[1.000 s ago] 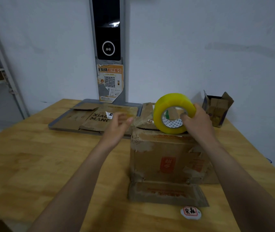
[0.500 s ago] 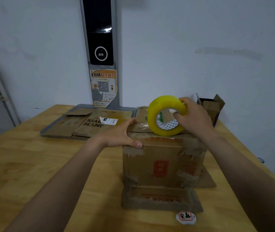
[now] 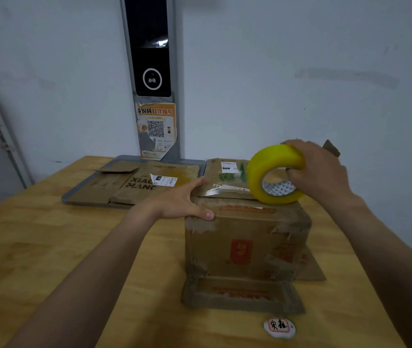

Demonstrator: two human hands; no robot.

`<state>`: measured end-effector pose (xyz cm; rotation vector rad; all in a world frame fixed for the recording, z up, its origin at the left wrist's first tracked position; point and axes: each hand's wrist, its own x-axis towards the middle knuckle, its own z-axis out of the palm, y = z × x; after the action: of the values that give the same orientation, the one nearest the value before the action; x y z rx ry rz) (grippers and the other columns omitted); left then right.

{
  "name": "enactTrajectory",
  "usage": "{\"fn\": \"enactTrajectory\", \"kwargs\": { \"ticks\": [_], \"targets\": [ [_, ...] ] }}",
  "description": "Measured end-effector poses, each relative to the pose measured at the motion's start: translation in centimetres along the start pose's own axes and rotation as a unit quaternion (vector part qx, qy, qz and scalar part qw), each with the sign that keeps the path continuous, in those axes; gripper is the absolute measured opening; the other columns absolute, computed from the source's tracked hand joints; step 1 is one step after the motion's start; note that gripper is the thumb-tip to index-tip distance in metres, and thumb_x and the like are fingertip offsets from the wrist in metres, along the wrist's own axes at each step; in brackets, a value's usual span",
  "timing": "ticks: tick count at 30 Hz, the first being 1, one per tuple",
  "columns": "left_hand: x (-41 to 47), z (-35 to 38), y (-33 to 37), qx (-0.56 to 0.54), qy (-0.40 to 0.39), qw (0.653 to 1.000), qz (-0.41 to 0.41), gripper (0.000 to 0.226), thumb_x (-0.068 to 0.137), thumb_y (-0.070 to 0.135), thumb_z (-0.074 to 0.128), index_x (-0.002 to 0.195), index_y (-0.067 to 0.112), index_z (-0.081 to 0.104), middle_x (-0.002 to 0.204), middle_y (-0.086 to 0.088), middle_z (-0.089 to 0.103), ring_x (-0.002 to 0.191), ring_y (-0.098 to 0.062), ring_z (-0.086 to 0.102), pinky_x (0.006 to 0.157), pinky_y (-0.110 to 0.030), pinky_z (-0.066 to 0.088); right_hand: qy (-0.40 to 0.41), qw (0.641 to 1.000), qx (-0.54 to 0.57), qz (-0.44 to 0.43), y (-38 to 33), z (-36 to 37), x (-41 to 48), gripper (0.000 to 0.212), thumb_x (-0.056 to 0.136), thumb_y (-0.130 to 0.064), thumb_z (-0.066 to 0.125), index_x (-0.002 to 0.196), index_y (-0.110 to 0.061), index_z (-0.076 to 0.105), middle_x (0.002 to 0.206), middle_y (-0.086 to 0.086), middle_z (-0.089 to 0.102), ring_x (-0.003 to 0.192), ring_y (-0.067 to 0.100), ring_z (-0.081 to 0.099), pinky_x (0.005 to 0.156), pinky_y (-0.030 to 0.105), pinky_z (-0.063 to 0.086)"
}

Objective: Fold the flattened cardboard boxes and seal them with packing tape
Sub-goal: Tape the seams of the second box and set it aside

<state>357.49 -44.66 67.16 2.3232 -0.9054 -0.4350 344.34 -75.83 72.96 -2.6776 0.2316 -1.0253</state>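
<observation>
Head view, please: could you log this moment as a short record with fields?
Box: upright cardboard, top flaps folded shut, a bottom flap splayed on the table.
Left hand: flat on the box top's left edge.
Tape roll: yellow, on edge on the box top.
Right hand: grips the tape roll, fingers through its core.
Behind: flattened boxes on a grey tray.

Bare left forearm (image 3: 114,249) and right forearm (image 3: 375,237); the left grip (image 3: 179,203) shows a short rounded thumbnail (image 3: 209,215).
</observation>
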Motion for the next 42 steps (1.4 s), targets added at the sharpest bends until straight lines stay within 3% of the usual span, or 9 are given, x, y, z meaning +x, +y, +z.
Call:
{"fn": "enactTrajectory", "kwargs": {
  "ticks": [4,7,12,18,23,31,35,38,42],
  "targets": [
    [-0.1,0.1,0.3,0.013,0.004,1.0,0.002,0.129,0.051,0.086,0.075,0.158,0.05,0.013,0.165,0.013,0.024,0.148,-0.016,0.03,0.111,-0.033,0.032,-0.02,0.962,0.241,0.124,1.4,2.3,-2.0,0.04,0.091,-0.013,0.069,0.128,-0.024,0.058,0.105,-0.001,0.063,0.089,0.021,0.06,0.076,0.041,0.047],
    [-0.5,0.4,0.6,0.049,0.019,0.999,-0.002,0.124,0.057,0.087,0.067,0.159,0.047,0.01,0.169,0.011,0.014,0.152,-0.018,0.022,0.119,-0.041,0.027,-0.002,0.936,0.31,0.165,1.5,3.7,-3.3,0.045,0.094,-0.02,0.073,0.133,-0.029,0.053,0.111,-0.008,0.059,0.099,0.014,0.055,0.077,0.032,0.044],
    [-1.4,1.3,0.9,0.085,0.04,0.996,0.013,0.105,0.08,0.077,0.061,0.161,0.042,0.005,0.171,0.008,0.002,0.156,-0.012,0.005,0.124,-0.044,0.017,0.006,0.941,0.306,0.141,1.5,3.8,-3.4,0.033,0.099,-0.022,0.067,0.123,-0.036,0.05,0.1,-0.024,0.055,0.086,-0.007,0.052,0.066,0.017,0.037],
    [-1.8,1.4,1.3,0.193,0.031,0.98,0.037,0.097,0.082,0.083,0.036,0.162,0.04,0.001,0.169,0.019,-0.007,0.154,-0.003,-0.006,0.126,-0.045,0.011,0.008,0.952,0.285,0.112,1.4,3.6,-3.2,0.027,0.1,-0.02,0.063,0.118,-0.034,0.049,0.094,-0.009,0.058,0.076,-0.003,0.057,0.063,0.027,0.044],
    [-1.8,1.1,1.6,0.245,0.016,0.969,0.033,0.099,0.08,0.086,0.026,0.162,0.037,-0.001,0.168,0.019,-0.011,0.155,-0.005,-0.008,0.126,-0.045,0.009,-0.006,0.958,0.268,0.105,1.5,3.7,-2.9,0.028,0.1,-0.022,0.062,0.125,-0.023,0.05,0.094,0.001,0.059,0.081,0.015,0.059,0.066,0.036,0.046],
    [-1.8,1.1,1.8,0.307,0.01,0.949,0.076,0.085,0.087,0.081,0.014,0.161,0.041,0.005,0.17,0.012,-0.01,0.153,-0.004,-0.016,0.126,-0.051,0.002,0.006,0.964,0.247,0.096,1.1,3.7,-3.2,0.027,0.1,-0.025,0.062,0.124,-0.025,0.051,0.086,0.001,0.061,0.071,0.014,0.06,0.057,0.032,0.042],
    [-2.0,1.0,1.6,0.33,0.022,0.939,0.098,0.072,0.1,0.069,0.02,0.162,0.036,0.007,0.17,0.012,-0.007,0.15,0.0,-0.018,0.125,-0.049,-0.007,0.013,0.965,0.245,0.097,0.4,4.2,-3.1,0.024,0.099,-0.025,0.063,0.121,-0.025,0.052,0.081,-0.002,0.059,0.066,0.011,0.058,0.056,0.031,0.038],
    [-2.4,1.1,1.5,0.376,0.042,0.922,0.084,0.09,0.092,0.08,0.014,0.163,0.025,0.009,0.171,0.006,-0.001,0.152,-0.003,-0.011,0.123,-0.046,-0.009,0.006,0.964,0.249,0.092,-1.3,5.4,-3.1,0.026,0.099,-0.027,0.063,0.123,-0.025,0.051,0.08,-0.004,0.058,0.066,0.015,0.057,0.056,0.03,0.036],
    [-2.7,1.5,1.5,0.384,0.054,0.921,0.036,0.12,0.072,0.095,0.008,0.163,0.017,0.01,0.171,0.0,0.003,0.157,-0.016,-0.001,0.125,-0.043,0.003,-0.029,0.964,0.254,0.07,-4.5,7.1,-2.8,0.037,0.1,-0.032,0.061,0.132,-0.03,0.043,0.09,0.0,0.061,0.074,0.022,0.059,0.058,0.031,0.037]
  ]
}}
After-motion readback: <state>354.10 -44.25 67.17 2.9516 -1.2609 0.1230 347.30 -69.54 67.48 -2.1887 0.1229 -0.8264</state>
